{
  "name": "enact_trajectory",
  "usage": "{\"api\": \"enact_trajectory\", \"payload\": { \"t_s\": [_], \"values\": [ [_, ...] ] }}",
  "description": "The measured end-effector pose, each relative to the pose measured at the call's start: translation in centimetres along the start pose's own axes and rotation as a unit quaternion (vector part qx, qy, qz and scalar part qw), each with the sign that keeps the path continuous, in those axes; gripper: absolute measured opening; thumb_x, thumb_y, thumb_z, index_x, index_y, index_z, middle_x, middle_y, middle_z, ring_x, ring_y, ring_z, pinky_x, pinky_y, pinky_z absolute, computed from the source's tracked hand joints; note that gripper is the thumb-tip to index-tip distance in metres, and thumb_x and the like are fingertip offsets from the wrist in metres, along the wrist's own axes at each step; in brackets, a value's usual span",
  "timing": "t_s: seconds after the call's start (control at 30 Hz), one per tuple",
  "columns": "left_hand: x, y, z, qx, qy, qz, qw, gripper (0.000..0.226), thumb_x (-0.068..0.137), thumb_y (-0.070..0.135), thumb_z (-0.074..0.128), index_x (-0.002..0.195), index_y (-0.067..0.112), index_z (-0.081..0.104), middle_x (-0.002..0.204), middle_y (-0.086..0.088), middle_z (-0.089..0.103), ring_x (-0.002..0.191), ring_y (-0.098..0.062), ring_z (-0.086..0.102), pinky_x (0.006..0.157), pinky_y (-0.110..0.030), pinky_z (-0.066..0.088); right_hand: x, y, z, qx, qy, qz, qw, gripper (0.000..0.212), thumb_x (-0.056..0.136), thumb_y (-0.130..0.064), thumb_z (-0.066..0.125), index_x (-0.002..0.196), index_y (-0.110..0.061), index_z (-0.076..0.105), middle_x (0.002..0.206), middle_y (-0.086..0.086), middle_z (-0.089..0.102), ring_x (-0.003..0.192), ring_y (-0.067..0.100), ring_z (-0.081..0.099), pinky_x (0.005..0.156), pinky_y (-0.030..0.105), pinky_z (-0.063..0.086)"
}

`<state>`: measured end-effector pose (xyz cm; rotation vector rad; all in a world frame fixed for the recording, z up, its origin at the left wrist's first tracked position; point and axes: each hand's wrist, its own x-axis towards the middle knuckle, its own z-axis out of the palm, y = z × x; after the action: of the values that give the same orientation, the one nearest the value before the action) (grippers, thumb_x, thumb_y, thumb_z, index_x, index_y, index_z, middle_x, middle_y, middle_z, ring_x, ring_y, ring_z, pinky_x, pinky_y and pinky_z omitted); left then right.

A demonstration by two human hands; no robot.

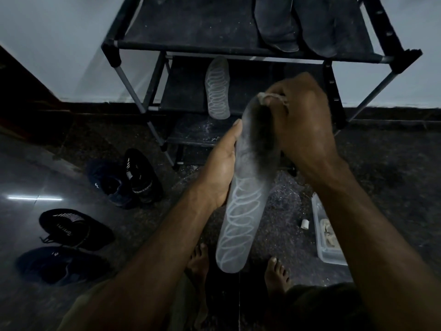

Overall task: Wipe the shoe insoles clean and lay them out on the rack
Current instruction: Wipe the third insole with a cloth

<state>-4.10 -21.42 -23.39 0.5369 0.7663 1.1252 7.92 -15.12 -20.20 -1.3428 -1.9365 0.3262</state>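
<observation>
My left hand (223, 163) grips a long grey insole (241, 211) from its left side, holding it up lengthwise in front of me; looping white lines run over its lower half. My right hand (303, 123) pinches a small pale wipe (269, 99) against the insole's far tip. A matching grey insole (217, 88) with the same loops lies on the middle shelf of the black rack (191, 44). Two dark insoles (293, 22) lie on the top shelf at the right.
Several dark sneakers (128, 177) stand on the glossy floor to the left. A clear plastic tub (328, 237) with crumpled wipes sits on the floor at the right, a small pale scrap (304, 224) beside it. My bare feet (276, 275) are below the insole.
</observation>
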Motion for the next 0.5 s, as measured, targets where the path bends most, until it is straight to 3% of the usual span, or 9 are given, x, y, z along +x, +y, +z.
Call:
{"api": "enact_trajectory", "payload": {
  "t_s": [0.1, 0.2, 0.3, 0.4, 0.5],
  "values": [
    [0.1, 0.1, -0.1, 0.007, 0.016, 0.002, 1.000, 0.046, 0.103, 0.040, 0.031, 0.115, 0.011, 0.065, 0.111, -0.006, 0.070, 0.110, -0.018, 0.063, 0.103, -0.033, 0.046, -0.3, 0.5, 0.1, 0.021, 0.010, 0.015, 1.000, 0.015, 0.094, -0.018, 0.058, 0.092, -0.006, 0.067, 0.098, 0.009, 0.058, 0.082, 0.007, 0.046, 0.069, 0.009, 0.033],
    [0.0, 0.4, -0.2, -0.026, 0.015, 0.001, 1.000, 0.047, 0.102, 0.042, 0.033, 0.118, 0.009, 0.062, 0.116, -0.011, 0.065, 0.115, -0.024, 0.057, 0.107, -0.037, 0.040, -0.9, -1.0, 0.8, 0.046, -0.051, -0.041, 0.997, 0.011, 0.092, -0.015, 0.060, 0.096, -0.008, 0.068, 0.098, 0.003, 0.056, 0.085, 0.006, 0.050, 0.076, 0.003, 0.034],
    [0.1, 0.5, -0.5, -0.045, 0.018, 0.004, 0.999, 0.046, 0.100, 0.042, 0.034, 0.120, 0.010, 0.061, 0.120, -0.013, 0.063, 0.117, -0.025, 0.056, 0.108, -0.038, 0.040, -1.1, -2.0, 1.0, 0.043, -0.078, -0.075, 0.993, 0.012, 0.092, -0.015, 0.061, 0.097, -0.007, 0.068, 0.097, 0.002, 0.056, 0.086, 0.009, 0.053, 0.075, 0.007, 0.037],
    [0.1, 0.4, -0.4, -0.036, 0.004, 0.004, 0.999, 0.046, 0.103, 0.040, 0.033, 0.115, 0.010, 0.065, 0.114, -0.009, 0.067, 0.112, -0.022, 0.059, 0.107, -0.037, 0.041, -0.8, -1.2, 0.4, 0.005, 0.005, -0.040, 0.999, 0.015, 0.093, -0.017, 0.059, 0.095, -0.005, 0.068, 0.096, 0.008, 0.057, 0.081, 0.012, 0.051, 0.068, 0.013, 0.034],
    [0.2, 0.5, -0.5, -0.017, 0.013, 0.014, 1.000, 0.047, 0.103, 0.039, 0.029, 0.113, 0.011, 0.066, 0.108, -0.005, 0.071, 0.105, -0.017, 0.065, 0.101, -0.033, 0.047, -0.4, 0.4, -0.2, -0.010, 0.034, 0.017, 0.999, 0.016, 0.095, -0.018, 0.057, 0.090, -0.006, 0.066, 0.097, 0.010, 0.057, 0.078, 0.015, 0.053, 0.067, 0.026, 0.043]
  ]
}}
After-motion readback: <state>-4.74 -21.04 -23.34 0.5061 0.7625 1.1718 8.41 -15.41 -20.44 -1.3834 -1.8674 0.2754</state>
